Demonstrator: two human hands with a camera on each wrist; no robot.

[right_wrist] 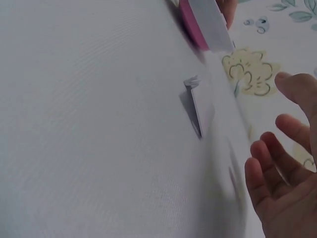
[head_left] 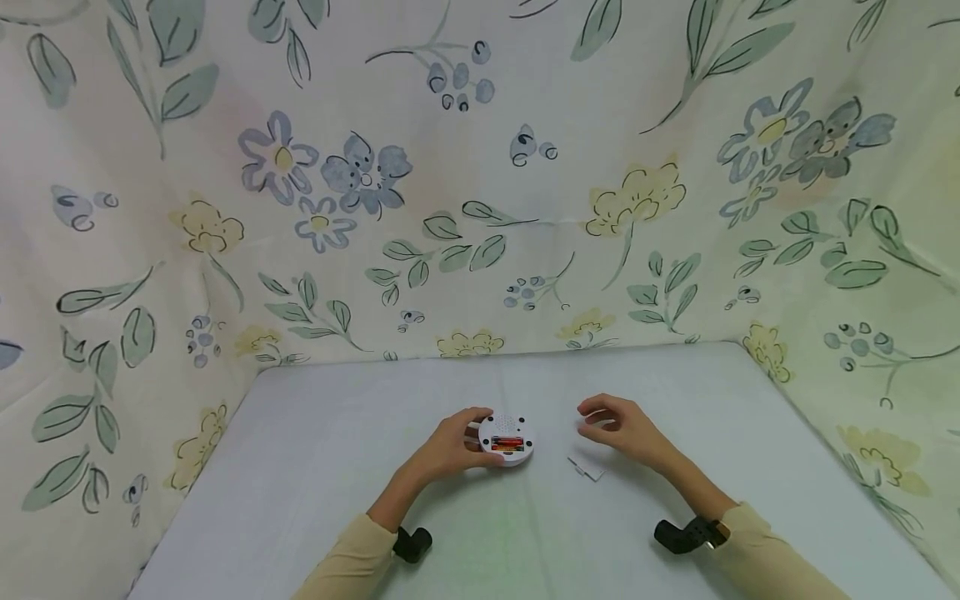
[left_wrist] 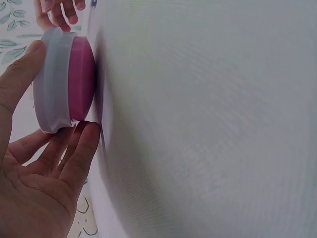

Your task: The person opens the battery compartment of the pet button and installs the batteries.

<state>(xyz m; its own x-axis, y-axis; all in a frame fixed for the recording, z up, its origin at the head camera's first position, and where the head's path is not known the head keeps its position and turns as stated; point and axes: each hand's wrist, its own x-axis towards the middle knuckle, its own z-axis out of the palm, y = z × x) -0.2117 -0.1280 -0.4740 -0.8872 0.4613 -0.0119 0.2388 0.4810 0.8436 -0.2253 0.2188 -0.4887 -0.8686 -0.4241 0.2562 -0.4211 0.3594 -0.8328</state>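
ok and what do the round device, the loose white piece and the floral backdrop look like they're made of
Round device: probably hard plastic, white and pink, smooth and satiny, judging by its even colour and molded rim.
Loose white piece: likely thin, rigid plastic, plain finish; its edges look straight.
Floral backdrop: apparently matte printed fabric, from its soft creases.

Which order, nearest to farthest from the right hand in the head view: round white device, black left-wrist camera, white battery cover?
1. White battery cover: just below and left of the right hand.
2. Round white device: farther left, in the left hand.
3. Black left-wrist camera: farthest left, lower in view.
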